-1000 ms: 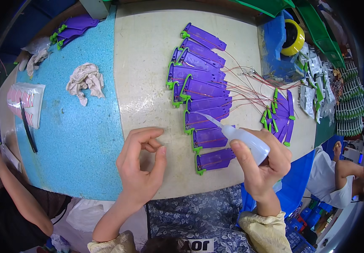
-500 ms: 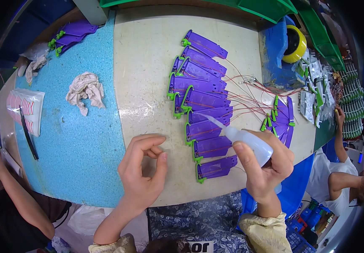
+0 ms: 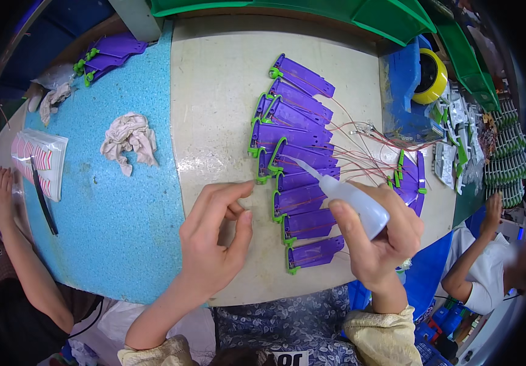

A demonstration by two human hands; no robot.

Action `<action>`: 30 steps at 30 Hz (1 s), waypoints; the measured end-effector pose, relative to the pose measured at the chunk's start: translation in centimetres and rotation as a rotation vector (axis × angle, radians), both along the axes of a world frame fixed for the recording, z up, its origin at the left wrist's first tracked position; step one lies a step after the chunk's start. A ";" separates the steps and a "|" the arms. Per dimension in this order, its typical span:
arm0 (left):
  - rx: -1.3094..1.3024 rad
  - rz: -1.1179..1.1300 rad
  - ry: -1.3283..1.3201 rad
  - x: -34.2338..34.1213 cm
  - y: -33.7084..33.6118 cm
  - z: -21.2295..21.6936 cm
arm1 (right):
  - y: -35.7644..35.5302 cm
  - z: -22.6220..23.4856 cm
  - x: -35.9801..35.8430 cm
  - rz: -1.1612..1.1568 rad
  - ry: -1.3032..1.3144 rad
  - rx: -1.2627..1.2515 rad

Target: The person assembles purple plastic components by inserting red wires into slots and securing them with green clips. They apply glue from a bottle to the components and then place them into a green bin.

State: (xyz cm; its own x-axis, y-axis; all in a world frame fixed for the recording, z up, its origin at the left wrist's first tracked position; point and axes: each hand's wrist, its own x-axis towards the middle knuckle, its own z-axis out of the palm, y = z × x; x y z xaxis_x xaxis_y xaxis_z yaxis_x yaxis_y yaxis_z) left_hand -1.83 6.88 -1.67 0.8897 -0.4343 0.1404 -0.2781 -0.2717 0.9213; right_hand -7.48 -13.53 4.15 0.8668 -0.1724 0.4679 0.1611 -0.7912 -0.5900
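the right hand (image 3: 377, 244) grips a white squeeze bottle (image 3: 351, 201), its nozzle on the purple plastic pieces (image 3: 299, 152) at ten o'clock. the left hand (image 3: 214, 241) holds nothing, fingers loosely curled on the counter (image 3: 220, 91). gluing seems underway; the nozzle likely needs steady aim.

Beige table (image 3: 220, 91), blue foam mat (image 3: 116, 207) over left part. On mat: crumpled rag (image 3: 128, 139), striped packet (image 3: 42, 160), black pen (image 3: 43, 198). On beige middle: overlapping row of purple plastic pieces (image 3: 296, 152), red wires (image 3: 366, 146). Yellow tape roll (image 3: 430, 76) near far right corner.
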 end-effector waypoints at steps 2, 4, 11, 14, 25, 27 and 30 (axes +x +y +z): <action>0.002 0.000 0.005 0.3 -0.2 0.1 | 0.2 0.2 -0.1 0.034 -0.020 -0.012; -0.005 0.005 0.020 0.4 -0.2 0.0 | 0.5 0.4 -0.3 0.057 0.002 -0.004; -0.022 0.017 0.015 0.4 0.0 -0.5 | 0.9 -0.2 0.8 0.098 0.079 -0.111; -0.029 0.022 0.010 0.4 0.1 -0.5 | 0.8 0.0 0.9 0.108 0.040 -0.086; -0.050 0.025 0.020 0.6 0.0 -0.7 | 0.7 0.2 1.1 0.121 0.076 -0.066; -0.052 0.026 0.021 0.6 0.1 -0.7 | 1.0 0.7 1.0 0.108 0.074 -0.041; -0.047 0.028 0.013 0.6 0.1 -0.6 | 0.7 1.0 1.2 0.110 0.043 -0.029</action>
State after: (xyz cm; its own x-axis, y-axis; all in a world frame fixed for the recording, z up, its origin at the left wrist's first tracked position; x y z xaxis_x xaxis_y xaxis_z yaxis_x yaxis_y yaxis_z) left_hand -1.25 6.98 -2.26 0.9032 -0.4029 0.1481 -0.2588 -0.2358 0.9367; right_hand -6.24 -12.80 5.12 0.8989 -0.0625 0.4336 0.2230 -0.7867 -0.5756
